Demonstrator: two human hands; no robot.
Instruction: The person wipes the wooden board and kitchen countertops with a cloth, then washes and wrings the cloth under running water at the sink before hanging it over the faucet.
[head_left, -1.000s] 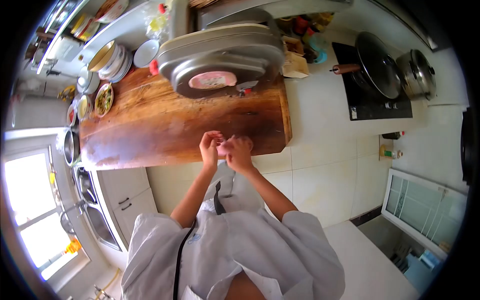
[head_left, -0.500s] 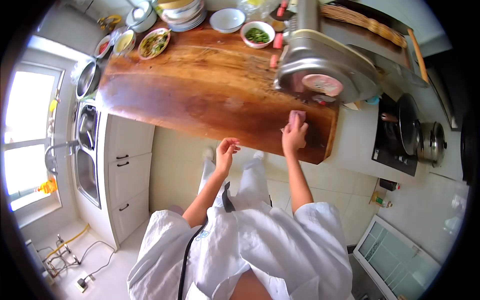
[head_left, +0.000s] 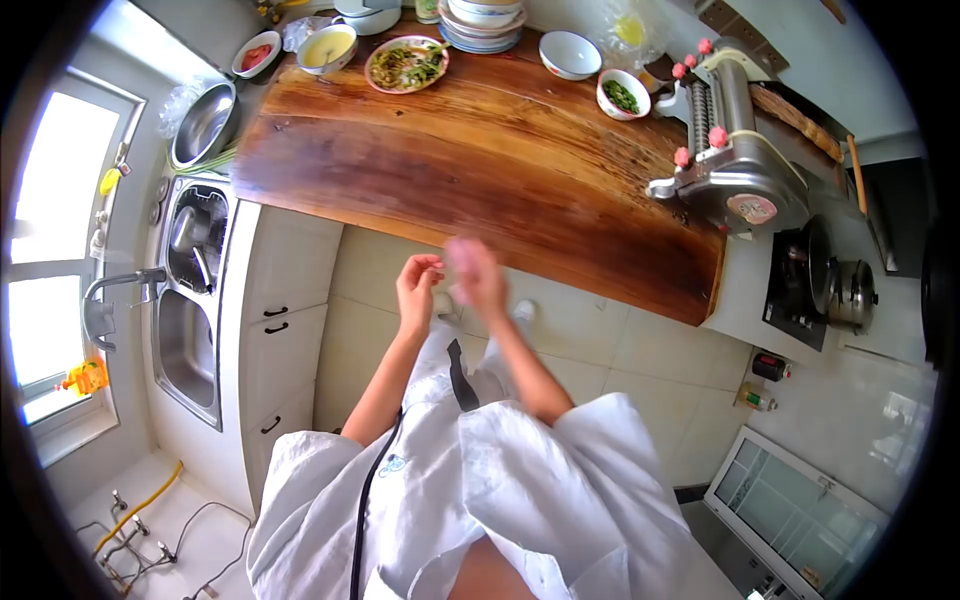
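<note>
Over the near edge of the wooden countertop [head_left: 480, 190], my right hand [head_left: 482, 285] has its fingers clamped on the pink cloth [head_left: 461, 254], all pretty blurry. Just beside it, my left hand [head_left: 417, 284] has curled fingers, can't tell if the tips touch. Pasta machine [head_left: 735, 180] sits at the countertop's right end, bowl of greens [head_left: 622, 95] near it.

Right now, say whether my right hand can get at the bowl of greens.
Probably yes, with a lean: the bowl of greens sits across the wooden counter, but nothing visible stands between it and the right hand.
</note>
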